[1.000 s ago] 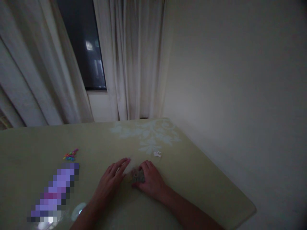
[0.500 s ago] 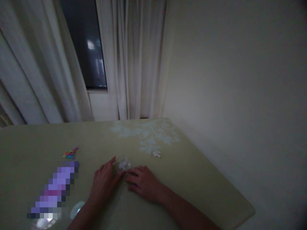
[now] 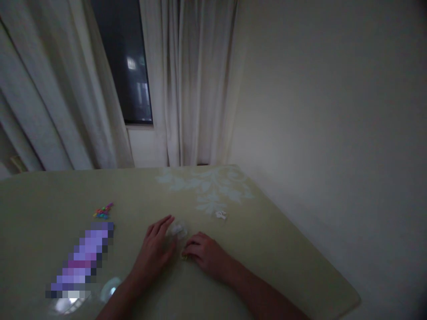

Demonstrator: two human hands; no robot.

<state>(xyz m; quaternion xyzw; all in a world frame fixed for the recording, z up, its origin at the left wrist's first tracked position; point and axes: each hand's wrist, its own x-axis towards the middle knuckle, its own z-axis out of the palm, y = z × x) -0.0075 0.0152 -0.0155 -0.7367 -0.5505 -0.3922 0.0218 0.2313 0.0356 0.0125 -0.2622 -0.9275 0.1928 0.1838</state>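
My left hand (image 3: 154, 248) lies flat on the pale green table (image 3: 283, 249) with its fingers stretched forward. Just off its fingertips sits a small clear plastic packet (image 3: 178, 230) with something white inside. My right hand (image 3: 204, 254) rests beside it with the fingers curled in a pinch against the table; a tiny object (image 3: 184, 256) shows at the fingertips, too dim to name. The room is dark.
A small white piece (image 3: 220, 215) lies farther right, by the table's pale floral print (image 3: 207, 189). A cluster of small coloured bits (image 3: 104, 210) and a blurred purple object (image 3: 82, 262) lie to the left. Curtains (image 3: 190, 84), a dark window and a wall stand behind.
My right hand has drawn back from the packet and curled into a pinch. My left hand has shifted slightly right, and the packet now lies uncovered between the fingertips.
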